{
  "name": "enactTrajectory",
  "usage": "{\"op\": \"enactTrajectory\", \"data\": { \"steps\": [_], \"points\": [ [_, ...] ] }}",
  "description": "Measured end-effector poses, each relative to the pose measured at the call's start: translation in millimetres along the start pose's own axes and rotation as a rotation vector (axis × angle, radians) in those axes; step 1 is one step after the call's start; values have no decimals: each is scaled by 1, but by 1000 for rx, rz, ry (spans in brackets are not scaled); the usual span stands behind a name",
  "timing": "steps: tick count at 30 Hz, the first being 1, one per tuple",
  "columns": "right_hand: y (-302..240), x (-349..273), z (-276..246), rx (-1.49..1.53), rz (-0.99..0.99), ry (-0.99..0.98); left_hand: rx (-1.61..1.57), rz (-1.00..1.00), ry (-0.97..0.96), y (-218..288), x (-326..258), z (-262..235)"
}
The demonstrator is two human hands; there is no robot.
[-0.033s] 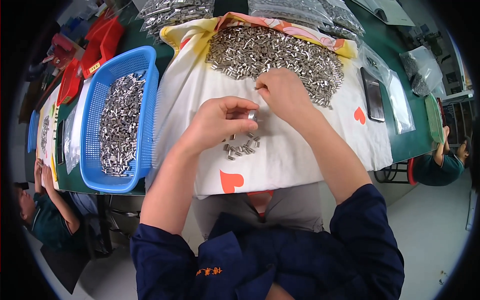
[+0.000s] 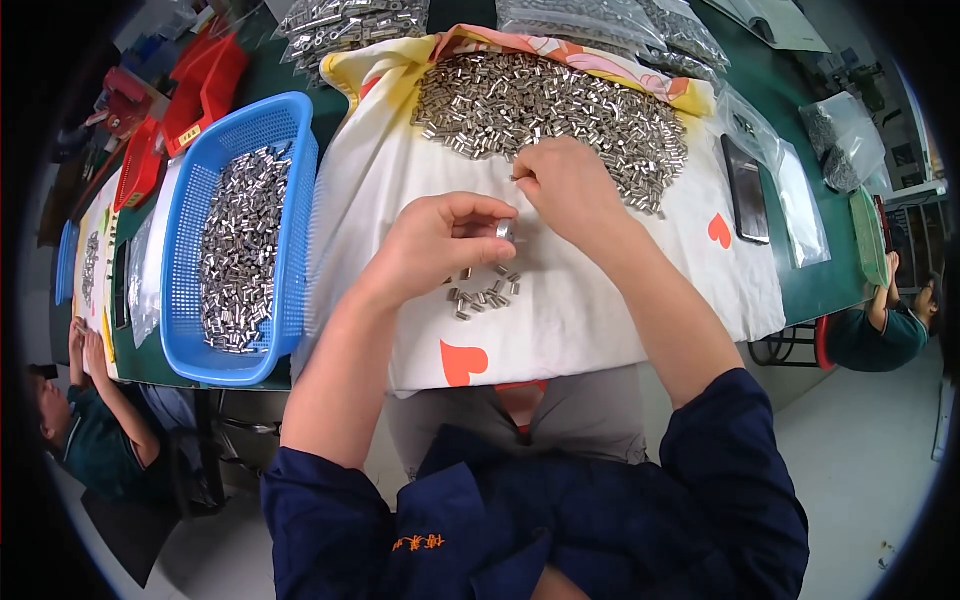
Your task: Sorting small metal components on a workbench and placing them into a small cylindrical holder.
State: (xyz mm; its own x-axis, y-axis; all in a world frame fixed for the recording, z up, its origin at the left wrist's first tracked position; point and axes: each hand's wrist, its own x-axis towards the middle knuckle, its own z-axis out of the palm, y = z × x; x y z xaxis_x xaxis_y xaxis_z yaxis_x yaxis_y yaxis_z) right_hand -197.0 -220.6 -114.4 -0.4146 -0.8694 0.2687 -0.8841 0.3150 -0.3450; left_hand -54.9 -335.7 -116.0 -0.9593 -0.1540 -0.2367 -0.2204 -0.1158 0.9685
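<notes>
Between the thumb and forefinger of my left hand (image 2: pixel 420 245) is a short, round silver metal piece (image 2: pixel 506 230), its end facing right. My right hand (image 2: pixel 565 185) is closed in a pinch at the near edge of a large pile of small metal sleeves (image 2: pixel 550 100). A tiny dark tip shows at its fingertips, too small to name. Below my left hand, several loose metal sleeves (image 2: pixel 485 300) lie scattered on a white cloth (image 2: pixel 620 330) with red hearts.
A blue plastic basket (image 2: pixel 305 200) of metal sleeves stands on the left. Clear bags of metal parts (image 2: pixel 350 25) line the back. To the right lie a black phone (image 2: pixel 745 190) and plastic bags (image 2: pixel 800 205). Red bins (image 2: pixel 205 90) are at far left. Other people sit at both sides.
</notes>
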Motion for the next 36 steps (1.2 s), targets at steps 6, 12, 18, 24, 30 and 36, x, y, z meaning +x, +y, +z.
{"op": "enactTrajectory", "data": {
  "steps": [6,12,18,24,30,36],
  "points": [
    [3,-5,0,-3,-20,-3,14,-13,10,4,0,2],
    [4,-5,-1,16,0,-27,-45,10,26,1,0,2],
    [-13,-13,-16,412,221,-53,-145,92,107,0,3,-2],
    [-21,-17,-22,761,204,-99,-171,89,128,0,3,-7],
    [-24,-19,-25,678,171,-83,-184,107,134,-4,4,-7],
    [-26,-22,-12,360,-72,117,-56,59,207,0,2,-2]
  ]
}}
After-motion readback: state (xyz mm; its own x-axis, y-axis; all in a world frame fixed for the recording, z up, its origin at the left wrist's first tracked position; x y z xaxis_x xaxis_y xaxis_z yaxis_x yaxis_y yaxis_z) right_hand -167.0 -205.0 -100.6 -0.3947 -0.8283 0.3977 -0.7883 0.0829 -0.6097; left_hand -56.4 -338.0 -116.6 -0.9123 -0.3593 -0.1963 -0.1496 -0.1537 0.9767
